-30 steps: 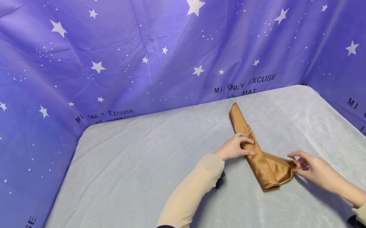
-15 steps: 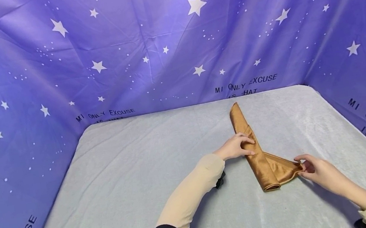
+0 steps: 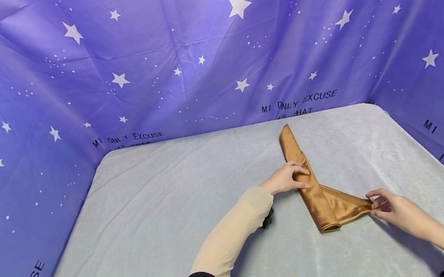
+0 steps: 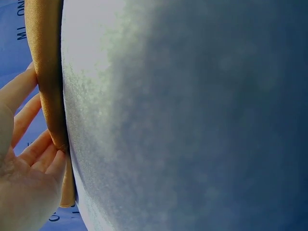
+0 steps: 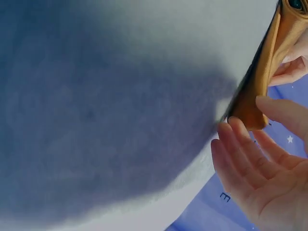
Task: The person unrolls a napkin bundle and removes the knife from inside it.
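A shiny golden-brown cloth (image 3: 317, 203), rolled into a long tube, lies on the right part of the table. From its near end a flat triangular flap (image 3: 346, 206) spreads out to the right. My left hand (image 3: 283, 178) rests on the middle of the roll, thumb and fingers spread; in the left wrist view its fingertips touch the roll's side. With thumb and fingertips, my right hand (image 3: 405, 214) pinches the flap's outer corner. The right wrist view has the thumb on one face of the cloth (image 5: 260, 98), fingers at the other.
Grey plush fabric covers the table (image 3: 163, 204). A purple curtain (image 3: 175, 59) with white stars and printed black letters hangs along the back and both sides. Black bands sit at both wrists.
My right hand has moved right and slightly toward me with the corner, drawing the flap out longer and flatter. The left hand and the roll stay in place.
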Demonstrator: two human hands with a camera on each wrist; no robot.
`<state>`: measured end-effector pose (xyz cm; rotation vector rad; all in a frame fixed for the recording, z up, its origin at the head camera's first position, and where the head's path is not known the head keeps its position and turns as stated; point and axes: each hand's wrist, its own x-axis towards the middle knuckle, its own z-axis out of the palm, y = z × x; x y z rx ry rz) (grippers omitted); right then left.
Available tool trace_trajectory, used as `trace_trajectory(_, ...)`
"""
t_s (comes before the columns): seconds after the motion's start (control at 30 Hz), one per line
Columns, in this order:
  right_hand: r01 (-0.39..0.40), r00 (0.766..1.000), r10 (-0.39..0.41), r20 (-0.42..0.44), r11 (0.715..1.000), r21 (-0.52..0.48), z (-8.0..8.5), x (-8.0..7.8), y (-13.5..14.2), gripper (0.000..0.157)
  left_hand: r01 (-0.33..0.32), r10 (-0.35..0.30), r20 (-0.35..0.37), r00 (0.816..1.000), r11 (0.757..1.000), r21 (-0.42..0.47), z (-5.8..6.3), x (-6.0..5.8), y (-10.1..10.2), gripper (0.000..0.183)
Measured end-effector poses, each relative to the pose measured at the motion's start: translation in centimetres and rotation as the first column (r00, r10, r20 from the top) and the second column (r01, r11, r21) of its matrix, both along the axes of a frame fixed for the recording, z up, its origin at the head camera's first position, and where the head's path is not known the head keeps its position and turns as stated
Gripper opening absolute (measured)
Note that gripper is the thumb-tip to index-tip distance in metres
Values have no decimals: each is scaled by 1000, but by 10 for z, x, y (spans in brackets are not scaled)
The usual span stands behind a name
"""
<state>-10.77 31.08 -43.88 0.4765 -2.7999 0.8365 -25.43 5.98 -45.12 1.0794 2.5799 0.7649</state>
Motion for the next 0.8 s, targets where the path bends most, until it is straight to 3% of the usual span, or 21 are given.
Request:
trace_trajectory(0.27, 33, 999, -30, -34, 996, 86, 9, 0, 8, 35, -7, 7, 4, 1000, 1000, 10, -1, 0, 0, 40)
trace_trajectory(0.53, -53, 988, 56, -144, 998, 27, 10, -2, 3, 33, -3, 3, 0, 1000, 1000, 9, 0, 0, 0, 40)
trace_trajectory(0.8, -141, 982, 139, -131, 990, -4, 4, -3, -6, 33, -6, 6, 10, 1000, 1000, -2, 1, 1, 0, 40)
